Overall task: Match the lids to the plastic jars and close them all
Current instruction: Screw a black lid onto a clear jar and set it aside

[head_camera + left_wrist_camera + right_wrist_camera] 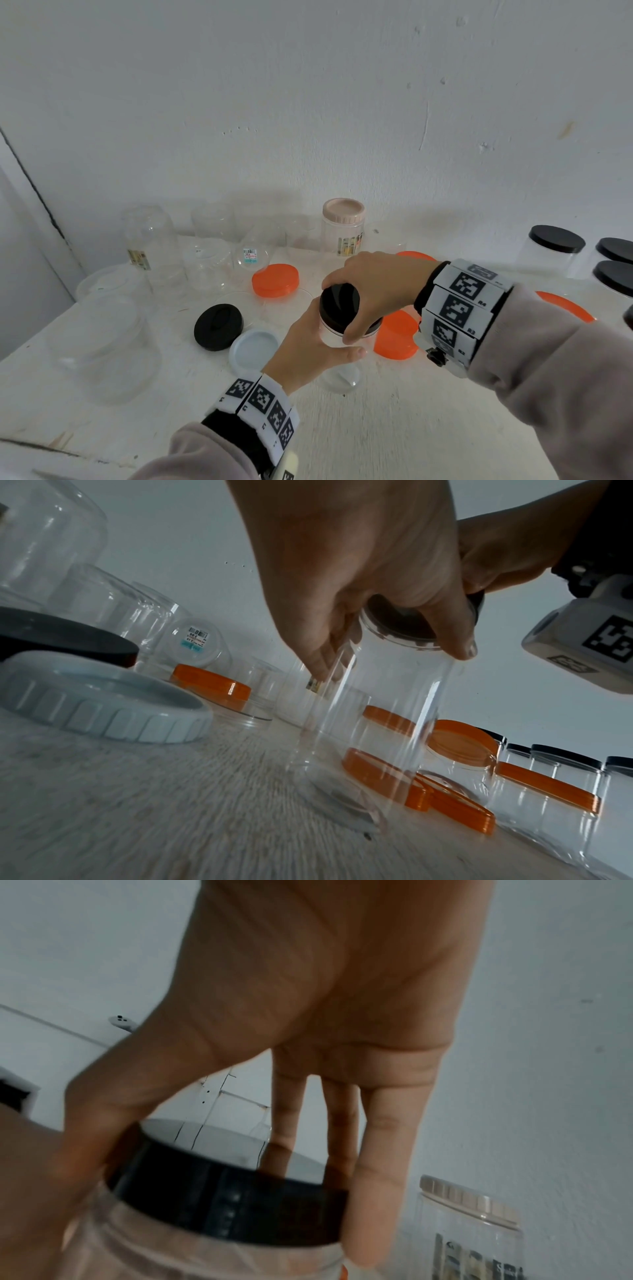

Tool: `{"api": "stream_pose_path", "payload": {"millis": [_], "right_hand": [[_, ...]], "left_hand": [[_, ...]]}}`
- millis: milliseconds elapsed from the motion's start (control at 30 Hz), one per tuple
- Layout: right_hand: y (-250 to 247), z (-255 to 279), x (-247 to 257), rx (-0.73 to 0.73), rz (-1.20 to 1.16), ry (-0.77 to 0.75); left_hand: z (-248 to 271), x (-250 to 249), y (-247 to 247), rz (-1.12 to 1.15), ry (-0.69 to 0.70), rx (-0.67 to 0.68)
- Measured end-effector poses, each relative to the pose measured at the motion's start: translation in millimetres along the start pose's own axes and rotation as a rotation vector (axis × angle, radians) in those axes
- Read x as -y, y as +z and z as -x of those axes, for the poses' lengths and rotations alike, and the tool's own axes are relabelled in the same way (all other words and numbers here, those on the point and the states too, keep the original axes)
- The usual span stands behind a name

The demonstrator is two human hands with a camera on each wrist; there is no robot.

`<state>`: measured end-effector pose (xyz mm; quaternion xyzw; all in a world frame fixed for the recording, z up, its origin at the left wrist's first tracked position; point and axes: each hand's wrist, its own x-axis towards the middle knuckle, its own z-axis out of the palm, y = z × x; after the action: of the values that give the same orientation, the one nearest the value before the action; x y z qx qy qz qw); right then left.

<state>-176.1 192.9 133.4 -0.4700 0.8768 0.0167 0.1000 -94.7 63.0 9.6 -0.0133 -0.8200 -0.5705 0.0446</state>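
At frame centre my left hand [308, 337] wraps the clear jar [369, 723]; my right hand [373, 287] pinches its black lid [339, 303] by the rim. If the lid seats crooked, I risk cross-threading it.

White table [411, 428] — scuffed white wall [308, 102], perhaps cracked

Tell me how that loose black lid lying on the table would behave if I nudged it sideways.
The black lid lies flat and low, so it would probably slide, not tip. It looks like thin plastic, likely light. It sits against the white lid and may push it along.
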Motion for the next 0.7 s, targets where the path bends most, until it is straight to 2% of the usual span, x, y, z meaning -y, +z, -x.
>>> {"api": "stream_pose_path", "payload": {"millis": [100,167,233,367,433,500,600,700], "right_hand": [[9,0,0,-0.069,0.014,0.018],[15,1,0,-0.147,0.001,0.084],[20,1,1,-0.162,0.004,0.137],[13,4,4,0.005,-0.036,0.191],[4,5,5,0.127,-0.103,0.16],[-4,4,5,0.188,-0.107,0.101],[-6,2,6,0.117,-0.071,0.095],[4,0,10,0.003,-0.023,0.197]], "left_hand": [[1,-2,3,-0.008,0.01,-0.022],[3,-2,7,-0.015,0.021,-0.068],[5,-2,9,-0.023,0.029,-0.096],[3,-3,7,-0.024,0.003,-0.065],[2,-3,6,-0.023,-0.008,-0.062],[2,-3,7,-0.016,-0.013,-0.063],[2,-2,7,-0.01,-0.008,-0.064],[2,-1,8,-0.019,0.012,-0.072]]}}
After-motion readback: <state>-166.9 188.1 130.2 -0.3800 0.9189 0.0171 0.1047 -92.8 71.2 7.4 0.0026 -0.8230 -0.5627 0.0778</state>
